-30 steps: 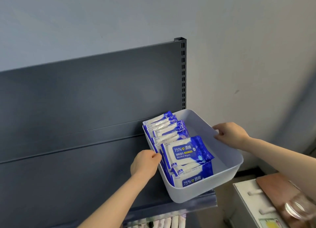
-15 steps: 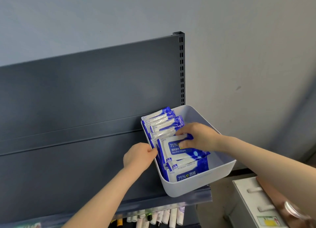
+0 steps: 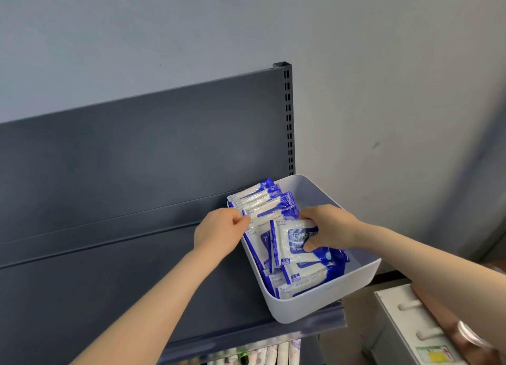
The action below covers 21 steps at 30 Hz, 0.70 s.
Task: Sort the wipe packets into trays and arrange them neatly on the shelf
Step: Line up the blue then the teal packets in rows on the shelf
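Pale grey wall [image 3: 383, 63], white drawer cabinet [image 3: 397, 323] at lower right.

Right hand [image 3: 330, 228] covers part of the front wipe packet [image 3: 287, 245] label; left hand [image 3: 219, 234] fingertips hide at the tray [image 3: 328, 301] rim; goods [image 3: 273, 352] below are blurred, cropped by the bottom edge.

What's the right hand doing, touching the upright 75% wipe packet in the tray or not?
Touching. The head view shows the right hand gripping the wipe packet: thumb on its printed face, fingers curled over its top edge.
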Motion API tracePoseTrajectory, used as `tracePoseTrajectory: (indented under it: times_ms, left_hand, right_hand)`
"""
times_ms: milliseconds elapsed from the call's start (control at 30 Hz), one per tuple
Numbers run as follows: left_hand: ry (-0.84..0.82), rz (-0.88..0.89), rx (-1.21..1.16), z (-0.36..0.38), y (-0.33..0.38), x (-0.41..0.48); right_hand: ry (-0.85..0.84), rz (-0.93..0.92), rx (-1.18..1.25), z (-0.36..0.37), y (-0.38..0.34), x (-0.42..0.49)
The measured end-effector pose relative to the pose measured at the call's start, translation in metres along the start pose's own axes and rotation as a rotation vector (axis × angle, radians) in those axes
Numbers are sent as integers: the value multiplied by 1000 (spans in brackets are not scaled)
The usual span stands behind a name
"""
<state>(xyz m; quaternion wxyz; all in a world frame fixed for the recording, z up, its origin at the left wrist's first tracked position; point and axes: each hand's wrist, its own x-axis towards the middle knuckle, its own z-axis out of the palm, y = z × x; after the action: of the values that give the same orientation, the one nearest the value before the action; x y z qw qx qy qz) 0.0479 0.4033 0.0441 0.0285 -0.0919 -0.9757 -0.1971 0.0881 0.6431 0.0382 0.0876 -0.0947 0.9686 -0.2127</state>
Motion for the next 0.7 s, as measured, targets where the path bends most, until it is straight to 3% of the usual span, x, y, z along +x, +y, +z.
tracePoseTrajectory:
  times_ms: [133,333,533,633,700]
  left_hand:
    - [-17,61,-4,2,10,5]
    - [-53,181,3,7,16,19]
    - [-121,337,36,18,31,25]
    - [-180,323,97,22,36,27]
    - [-204,293,140,24,39,31]
  right_hand:
    - [86,-5,-166,2,-2,-8]
    - [-120,-55,-164,8,-1,-9]
    - [-22,-29,-215,11,-4,-7]
    - [-30,-43,-175,1,5,-9]
    - [49,-40,-210,-10,13,-10]
